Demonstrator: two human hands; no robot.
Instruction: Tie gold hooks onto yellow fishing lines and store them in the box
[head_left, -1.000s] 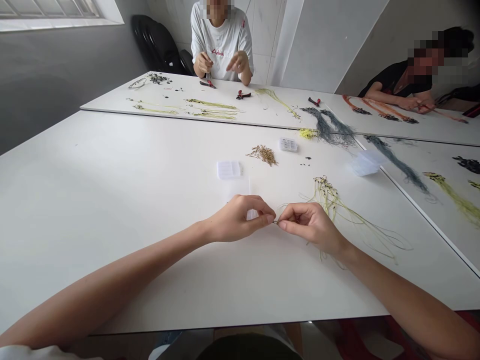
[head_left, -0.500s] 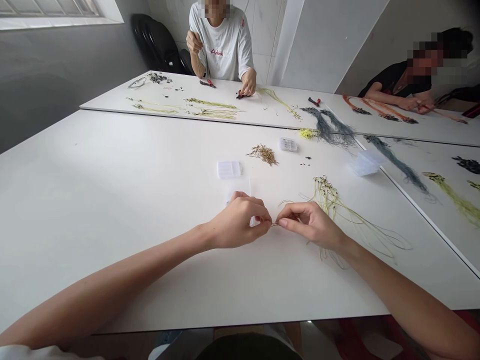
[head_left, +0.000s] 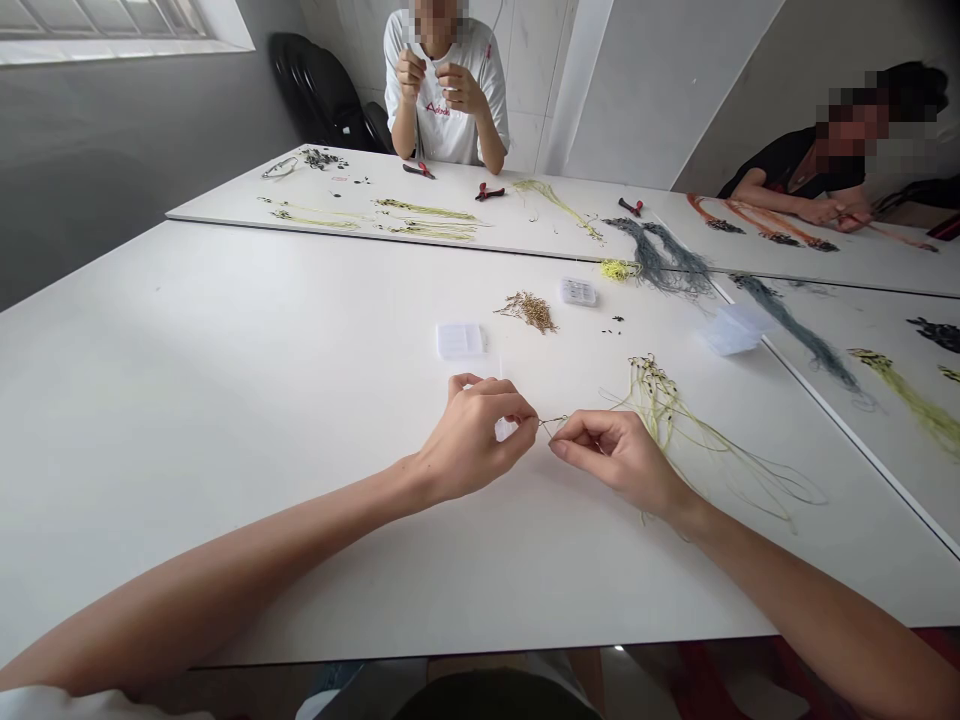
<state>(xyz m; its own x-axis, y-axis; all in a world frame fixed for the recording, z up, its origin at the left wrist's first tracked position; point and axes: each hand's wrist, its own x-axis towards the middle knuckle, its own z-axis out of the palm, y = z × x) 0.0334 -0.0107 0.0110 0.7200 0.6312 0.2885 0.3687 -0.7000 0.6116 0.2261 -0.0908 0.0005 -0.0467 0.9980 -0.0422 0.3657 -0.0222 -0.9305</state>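
Here pinches one wiry piece [head_left: 553, 420] in the left grip [head_left: 480, 440] toward the near edge of the table [head_left: 360, 580]; presses the right grip [head_left: 619, 450] together beside one stringy yellow-green bundle [head_left: 660, 395].

My single view looks from the wearer's head, close above the near edge of the white table [head_left: 300, 350], facing forward and down across it.
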